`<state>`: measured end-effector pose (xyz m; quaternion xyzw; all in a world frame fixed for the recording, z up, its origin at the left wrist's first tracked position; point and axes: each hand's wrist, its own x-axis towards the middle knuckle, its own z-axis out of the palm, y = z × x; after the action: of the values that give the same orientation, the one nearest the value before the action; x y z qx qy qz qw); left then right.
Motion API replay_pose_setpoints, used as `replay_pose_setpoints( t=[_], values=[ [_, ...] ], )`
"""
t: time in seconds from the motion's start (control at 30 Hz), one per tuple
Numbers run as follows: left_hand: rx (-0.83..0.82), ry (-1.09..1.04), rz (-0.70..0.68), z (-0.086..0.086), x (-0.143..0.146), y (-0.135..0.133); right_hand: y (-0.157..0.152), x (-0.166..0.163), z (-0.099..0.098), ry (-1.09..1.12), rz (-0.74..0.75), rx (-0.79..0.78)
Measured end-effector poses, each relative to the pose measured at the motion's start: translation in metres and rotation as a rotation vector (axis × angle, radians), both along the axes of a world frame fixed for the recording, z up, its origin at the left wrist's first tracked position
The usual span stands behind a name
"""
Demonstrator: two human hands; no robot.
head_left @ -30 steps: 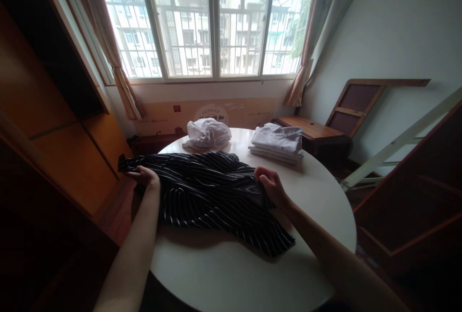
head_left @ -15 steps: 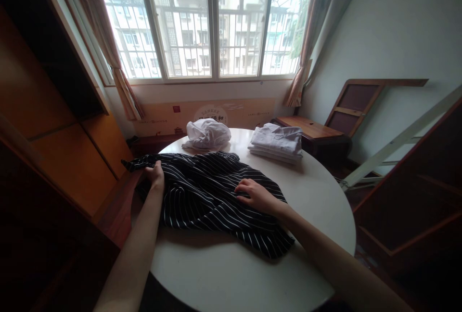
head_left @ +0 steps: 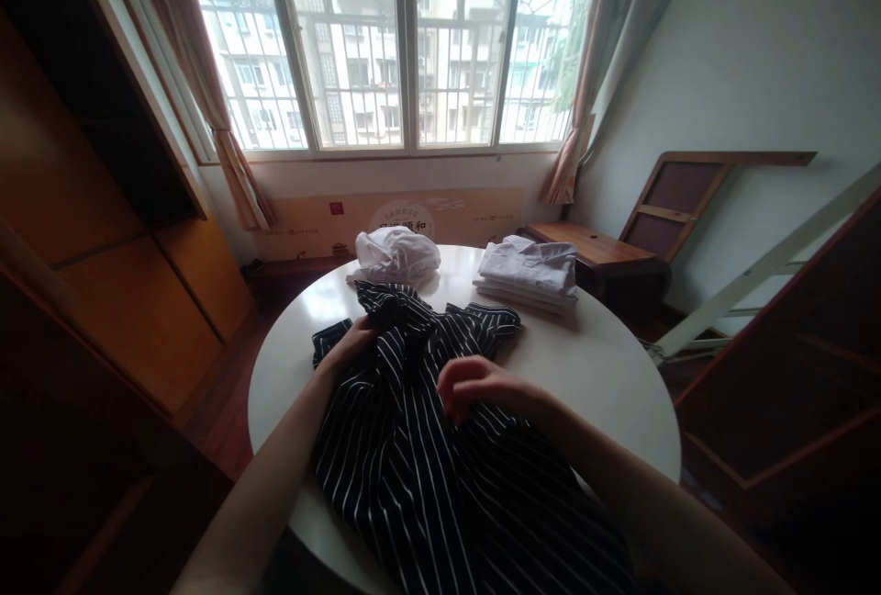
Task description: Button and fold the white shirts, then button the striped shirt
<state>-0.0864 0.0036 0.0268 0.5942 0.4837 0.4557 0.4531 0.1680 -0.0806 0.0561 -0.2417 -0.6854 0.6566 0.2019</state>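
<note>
A black garment with thin white stripes [head_left: 413, 448] lies lengthwise on the round white table [head_left: 606, 375], running from the middle toward me and over the near edge. My left hand [head_left: 354, 342] is closed on the cloth near its far left part. My right hand [head_left: 472, 386] hovers just above the middle of the garment with its fingers curled; whether it pinches cloth is not visible.
A crumpled white cloth [head_left: 394, 255] and a folded stack of white shirts [head_left: 529, 272] sit at the table's far side. A wooden cabinet [head_left: 138, 301] stands at left. A low wooden bench [head_left: 592, 251] and leaning frames are at right, under the window.
The striped garment was turned from lying crosswise to lying lengthwise toward me. My left hand moved right and inward with the cloth; my right hand lifted off it.
</note>
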Motion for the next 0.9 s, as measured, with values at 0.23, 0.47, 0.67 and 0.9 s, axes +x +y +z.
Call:
replay_pose_setpoints(
  t=[0.23,0.47,0.67,0.9],
  values=[
    [-0.187,-0.06,-0.247,0.0,0.002,-0.01,0.045,0.031,-0.018,-0.115,-0.887,0.695],
    [0.161,0.18,0.146,-0.003,0.0,0.005,0.055,0.036,-0.037,-0.461,-0.471,0.844],
    [0.054,0.317,0.269,0.0,-0.008,0.007,0.053,0.033,-0.034,-0.779,-0.582,0.76],
    [-0.019,0.068,-0.088,0.012,0.007,-0.004,0.053,0.045,-0.028,-0.94,-0.655,0.617]
  ],
)
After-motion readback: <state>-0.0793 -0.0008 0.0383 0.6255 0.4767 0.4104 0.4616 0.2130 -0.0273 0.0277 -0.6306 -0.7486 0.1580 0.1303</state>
